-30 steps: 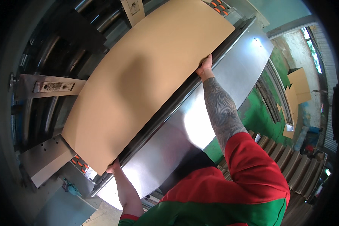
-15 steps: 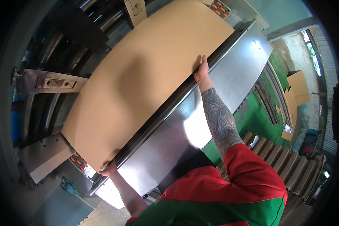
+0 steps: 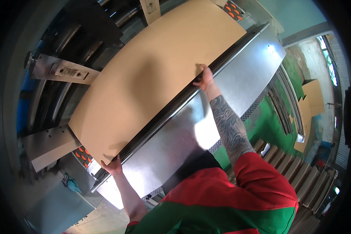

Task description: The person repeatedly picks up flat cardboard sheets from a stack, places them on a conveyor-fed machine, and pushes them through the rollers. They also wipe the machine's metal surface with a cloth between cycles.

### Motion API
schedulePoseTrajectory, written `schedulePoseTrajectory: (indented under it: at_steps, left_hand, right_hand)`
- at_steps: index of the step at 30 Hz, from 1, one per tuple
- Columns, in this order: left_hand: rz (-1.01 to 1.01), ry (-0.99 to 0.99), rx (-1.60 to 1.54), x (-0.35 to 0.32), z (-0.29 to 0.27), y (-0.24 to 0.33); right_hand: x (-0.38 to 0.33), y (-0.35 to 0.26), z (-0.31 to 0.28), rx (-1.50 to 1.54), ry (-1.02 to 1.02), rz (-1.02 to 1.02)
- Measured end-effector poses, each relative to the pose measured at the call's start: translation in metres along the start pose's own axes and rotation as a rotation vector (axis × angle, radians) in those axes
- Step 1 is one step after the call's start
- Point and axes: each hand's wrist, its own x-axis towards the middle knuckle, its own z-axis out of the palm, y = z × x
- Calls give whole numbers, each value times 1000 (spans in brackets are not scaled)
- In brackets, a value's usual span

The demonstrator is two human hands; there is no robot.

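Note:
A large tan cardboard sheet [image 3: 171,50] lies slanted across the machine's feed, its near edge along a dark metal bar [image 3: 156,126]. At the sheet's near left corner is my left hand [image 3: 112,166], thumb and fingers apart, its fingertips at the sheet's edge. Farther right along the same edge, my right hand [image 3: 206,79] reaches over the bar with its fingers spread. Its fingertips are by the sheet, and I cannot tell whether they touch it. Neither hand is closed round the sheet. Part of the sheet's far edge passes beneath the machine's metal brackets.
A shiny metal shelf [image 3: 245,66] lies between me and the bar. Dark rollers [image 3: 62,97] and a metal bracket [image 3: 66,71] stand beyond the sheet. Stacked brown cardboard [image 3: 296,171] is at the lower right, on the green floor [image 3: 261,121]. A grey-blue panel [image 3: 62,206] lies lower left.
My right hand has loosened from the sheet's edge, its fingers now spread over the bar. The left hand's fingers have opened at the corner. The whole view has shifted slightly.

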Motion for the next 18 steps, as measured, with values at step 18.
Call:
schedulePoseTrajectory:
  at_steps: [18]
  left_hand:
    - [5,332,-355,52,0,-29]
  right_hand:
    - [95,-18,-14,394,-36,-305]
